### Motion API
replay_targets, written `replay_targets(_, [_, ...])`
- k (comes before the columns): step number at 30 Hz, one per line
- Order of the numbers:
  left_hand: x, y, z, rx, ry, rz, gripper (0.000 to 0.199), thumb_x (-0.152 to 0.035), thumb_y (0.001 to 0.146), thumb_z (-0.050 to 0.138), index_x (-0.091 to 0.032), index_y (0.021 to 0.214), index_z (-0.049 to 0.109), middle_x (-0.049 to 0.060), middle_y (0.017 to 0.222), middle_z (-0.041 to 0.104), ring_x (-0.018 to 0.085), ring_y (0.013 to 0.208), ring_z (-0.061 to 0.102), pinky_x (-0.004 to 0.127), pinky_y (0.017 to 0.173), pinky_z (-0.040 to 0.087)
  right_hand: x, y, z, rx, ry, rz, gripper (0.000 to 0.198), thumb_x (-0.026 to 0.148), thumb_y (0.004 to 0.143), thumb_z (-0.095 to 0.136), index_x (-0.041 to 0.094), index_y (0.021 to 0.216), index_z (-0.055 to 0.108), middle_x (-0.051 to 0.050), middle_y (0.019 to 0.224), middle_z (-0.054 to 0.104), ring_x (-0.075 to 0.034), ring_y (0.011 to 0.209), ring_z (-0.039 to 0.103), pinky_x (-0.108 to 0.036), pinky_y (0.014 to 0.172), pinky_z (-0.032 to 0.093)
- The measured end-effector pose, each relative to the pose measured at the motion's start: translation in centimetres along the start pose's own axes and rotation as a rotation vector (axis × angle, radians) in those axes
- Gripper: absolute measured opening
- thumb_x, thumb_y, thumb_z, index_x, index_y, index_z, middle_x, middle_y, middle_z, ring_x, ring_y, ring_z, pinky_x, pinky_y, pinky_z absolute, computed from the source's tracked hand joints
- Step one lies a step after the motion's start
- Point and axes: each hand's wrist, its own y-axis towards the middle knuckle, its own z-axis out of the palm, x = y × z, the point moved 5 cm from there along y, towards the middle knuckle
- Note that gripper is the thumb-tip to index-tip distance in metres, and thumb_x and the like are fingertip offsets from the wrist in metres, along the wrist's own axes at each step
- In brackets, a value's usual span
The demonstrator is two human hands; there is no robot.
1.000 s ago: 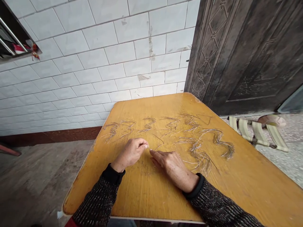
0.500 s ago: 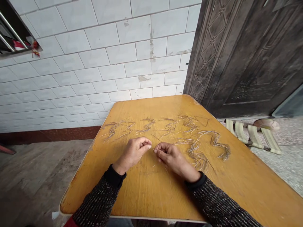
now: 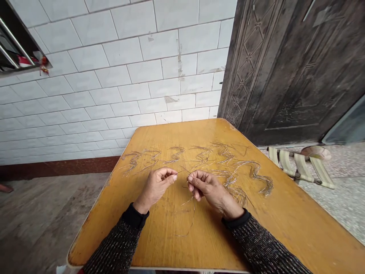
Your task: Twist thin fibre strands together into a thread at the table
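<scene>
My left hand [image 3: 154,187] is closed in a pinch, thumb against forefinger, on the tip of a thin wire that sticks out to the right. Just across a small gap, my right hand [image 3: 210,189] also pinches thin wire between thumb and fingers. From it a loose wire strand [image 3: 194,210] droops and curls over the tabletop. Whether both hands hold one and the same wire I cannot tell. Close beside my right hand lies a tangled wire bundle [image 3: 231,179], partly covered by it. Another wavy wire bundle [image 3: 258,173] lies further right.
Several wavy wire bundles, among them one at the far left [image 3: 134,160] and one in the middle [image 3: 178,154], lie in a row across the yellow wooden table [image 3: 159,236]. Behind are a white tiled wall [image 3: 114,76] and a dark door [image 3: 270,76]. A strapped frame [image 3: 302,167] stands right.
My hands have drawn slightly apart, the left one moving left. A drooping wire strand now shows below my right hand. The camera view has shifted a little.
</scene>
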Motion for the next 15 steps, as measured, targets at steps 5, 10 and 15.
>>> replay_targets(5, [-0.23,-0.19,-0.09,-0.033,-0.005,0.019,0.018,-0.03,0.074,0.055,-0.013,0.072,0.061,0.001,0.062,0.057,0.009,0.054,0.05,0.021,0.051,0.04,-0.09,0.08,0.1,0.005,-0.12,-0.047,0.032,0.044,0.066,0.065,0.015,0.064,0.052,0.005,0.048,0.052,-0.002,0.033,0.037,-0.016,0.034,0.026])
replay_targets(10, [0.23,-0.32,0.29,-0.012,-0.065,-0.063,0.018,-0.029,0.074,0.055,-0.013,0.071,0.06,0.001,0.057,0.059,0.009,0.049,0.051,0.021,0.049,0.04,-0.56,0.26,-0.02,0.006,-0.159,-0.045,0.028,0.039,0.066,0.066,0.015,0.063,0.052,0.005,0.046,0.051,-0.002,0.033,0.035,-0.015,0.034,0.025])
replay_targets(15, [0.3,-0.5,0.72,-0.005,-0.118,-0.124,0.02,-0.032,0.075,0.055,-0.012,0.073,0.06,0.002,0.057,0.06,0.01,0.049,0.054,0.021,0.048,0.041,-0.62,0.35,-0.12,-0.008,-0.098,0.004,0.03,0.04,0.062,0.069,0.015,0.062,0.053,0.005,0.045,0.054,-0.003,0.031,0.038,-0.015,0.032,0.028])
